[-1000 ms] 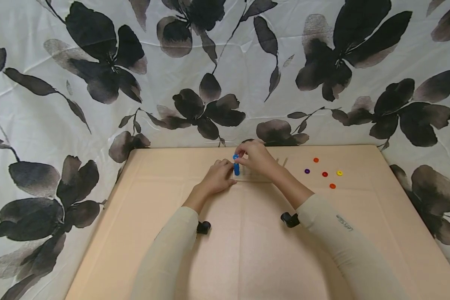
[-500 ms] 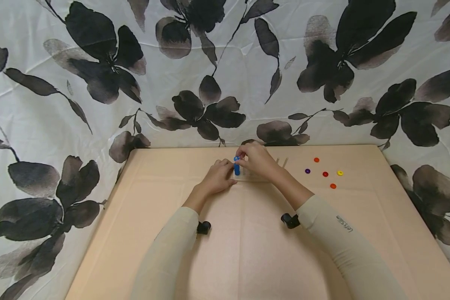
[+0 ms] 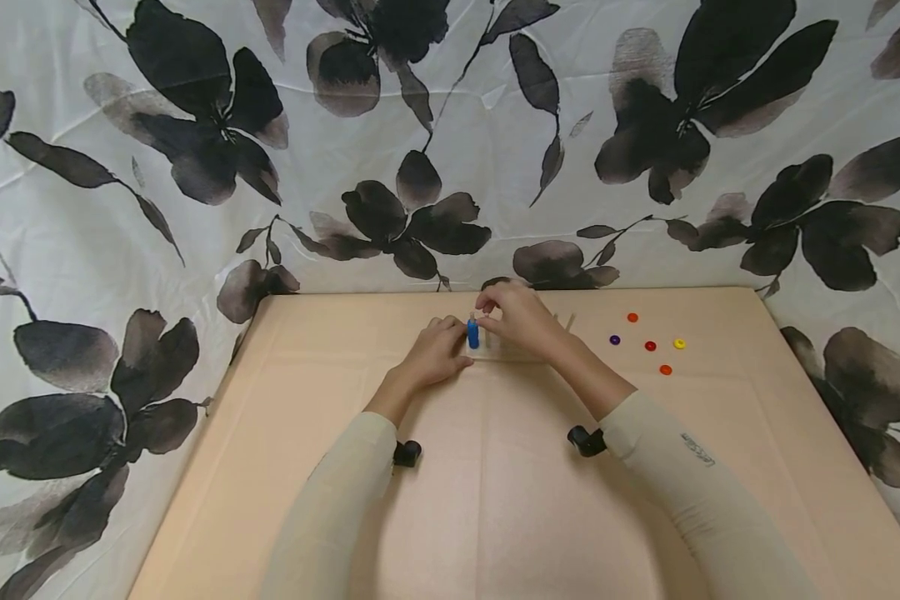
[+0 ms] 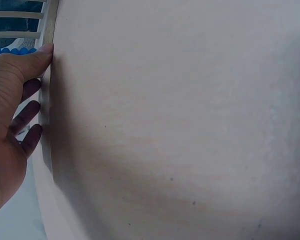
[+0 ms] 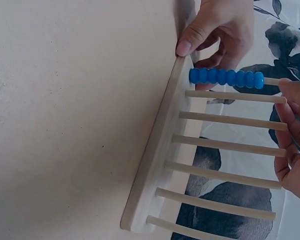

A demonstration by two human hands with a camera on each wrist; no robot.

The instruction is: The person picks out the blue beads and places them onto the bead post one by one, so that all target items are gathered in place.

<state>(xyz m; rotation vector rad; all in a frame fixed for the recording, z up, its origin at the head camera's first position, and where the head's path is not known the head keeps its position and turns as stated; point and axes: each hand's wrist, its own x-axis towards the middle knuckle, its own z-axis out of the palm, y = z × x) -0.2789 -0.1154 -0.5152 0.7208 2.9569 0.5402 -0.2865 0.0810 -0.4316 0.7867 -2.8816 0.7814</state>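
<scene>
A wooden peg stand (image 5: 155,145) with several upright rods stands near the table's far edge. Blue beads (image 5: 225,77) are stacked along its end rod, the leftmost in the head view (image 3: 472,333); a bare rod tip sticks out above them. My left hand (image 3: 437,350) grips the stand's base at that end, thumb on the front edge and fingers behind, also plain in the left wrist view (image 4: 15,100). By the top of the beaded rod, my right hand (image 3: 517,317) has thumb and forefinger apart, with no bead showing between them. The other rods (image 5: 230,145) carry no beads.
Right of the stand lie several loose beads: orange (image 3: 632,317), purple (image 3: 615,340), red (image 3: 650,346), yellow (image 3: 679,343) and another orange one (image 3: 666,370). A floral cloth (image 3: 420,125) hangs just behind the table's far edge.
A blue bead at my right fingertips has gone down the end rod onto the stack. My right fingers have let go and shifted slightly right. The left hand stays on the base.
</scene>
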